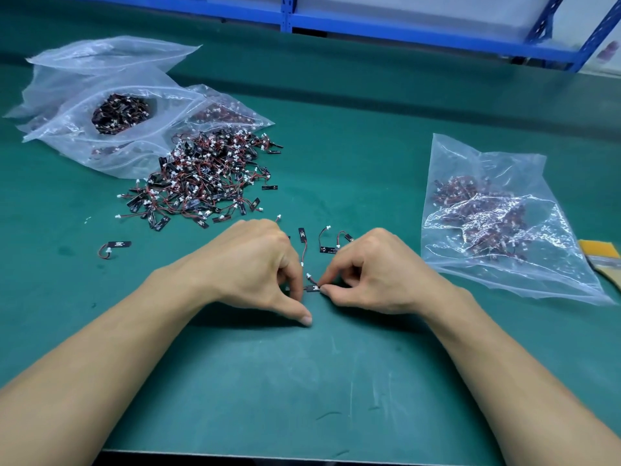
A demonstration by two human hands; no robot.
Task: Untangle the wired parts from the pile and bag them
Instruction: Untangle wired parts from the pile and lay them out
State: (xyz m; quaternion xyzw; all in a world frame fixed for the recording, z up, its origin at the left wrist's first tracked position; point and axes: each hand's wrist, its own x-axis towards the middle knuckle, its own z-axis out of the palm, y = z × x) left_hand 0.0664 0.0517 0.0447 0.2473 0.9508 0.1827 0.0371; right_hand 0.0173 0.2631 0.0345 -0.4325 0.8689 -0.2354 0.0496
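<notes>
A tangled pile of wired parts point(205, 181), small black boards with red-black wires and white plugs, lies on the green mat at centre left. Both hands meet low at the centre over one small wired part point(312, 288). My right hand point(373, 274) pinches its right end between thumb and forefinger. My left hand point(258, 267) has its forefinger on the part's left end, with the thumb stretched down onto the mat. Several loose single parts point(327, 245) lie just beyond my hands. A clear bag point(497, 216) holding sorted parts lies at the right.
Several clear zip bags point(111, 105), some with parts inside, lie at the back left. One stray part point(116, 246) sits left of my hands. A yellow brush point(601, 255) pokes out at the right edge. Blue shelving point(403, 28) stands behind the table.
</notes>
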